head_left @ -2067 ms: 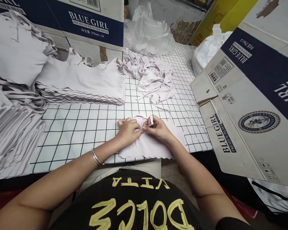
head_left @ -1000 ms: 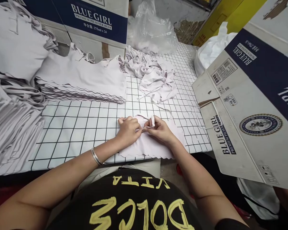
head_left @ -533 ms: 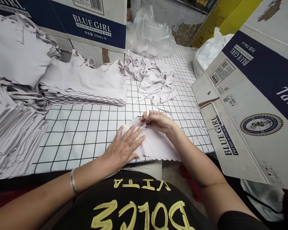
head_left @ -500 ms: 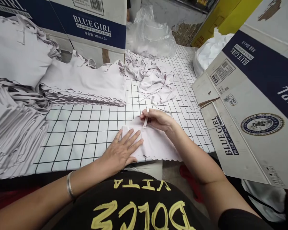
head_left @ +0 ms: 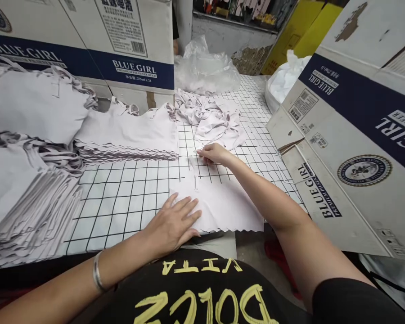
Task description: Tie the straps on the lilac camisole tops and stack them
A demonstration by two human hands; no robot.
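Observation:
A pale lilac garment piece point(head_left: 226, 204) with a wavy lower edge lies at the table's near edge. My left hand point(head_left: 173, 222) lies flat and open on its left corner, fingers spread. Its thin strap point(head_left: 195, 173) runs up from the cloth toward my right hand point(head_left: 214, 154), which reaches farther out and pinches the strap's end between closed fingers, just short of a loose heap of the same lilac pieces point(head_left: 211, 119).
A neat stack of finished pieces point(head_left: 128, 135) sits left of centre, with taller stacks point(head_left: 23, 180) at far left. Blue Girl cardboard boxes stand behind point(head_left: 121, 49) and at the right point(head_left: 351, 148). Clear plastic bags point(head_left: 205, 69) lie at the back of the grid-patterned tablecloth point(head_left: 121, 202).
My left hand let go of the strap and went flat on the cloth. My right hand drew the strap away from me, stretching it toward the loose heap.

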